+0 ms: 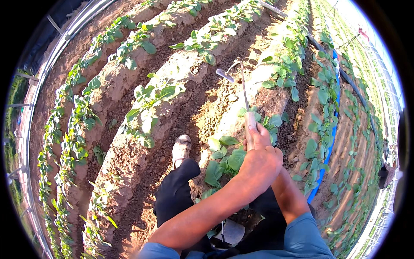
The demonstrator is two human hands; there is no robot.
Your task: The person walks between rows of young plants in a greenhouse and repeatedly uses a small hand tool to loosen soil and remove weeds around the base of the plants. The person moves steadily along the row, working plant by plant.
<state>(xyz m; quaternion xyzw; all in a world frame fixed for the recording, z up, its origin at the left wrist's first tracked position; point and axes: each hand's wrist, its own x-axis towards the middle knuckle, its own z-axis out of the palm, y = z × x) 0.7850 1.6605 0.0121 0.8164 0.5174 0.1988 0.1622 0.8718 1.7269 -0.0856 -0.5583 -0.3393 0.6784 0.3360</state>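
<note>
Both hands are together on the wooden handle (250, 129) of a hand hoe, right of the picture's middle. My left hand (263, 162) crosses over at the handle's lower end, its arm coming from the lower left. My right hand (259, 136) wraps the handle just above it, partly covered, its thumb along the wood. From the handle a thin curved metal neck runs up to the hoe's blade (225, 75), which hangs over the soil furrow beside a ridge. Leafy green plants (223, 162) grow close below the hands.
Raised soil ridges with rows of leafy plants (155, 97) run on both sides. My shoe (181, 148) stands in the furrow. A blue hose (330, 142) and a dark pipe (354, 85) lie to the right. Metal greenhouse rails (30, 123) edge the left.
</note>
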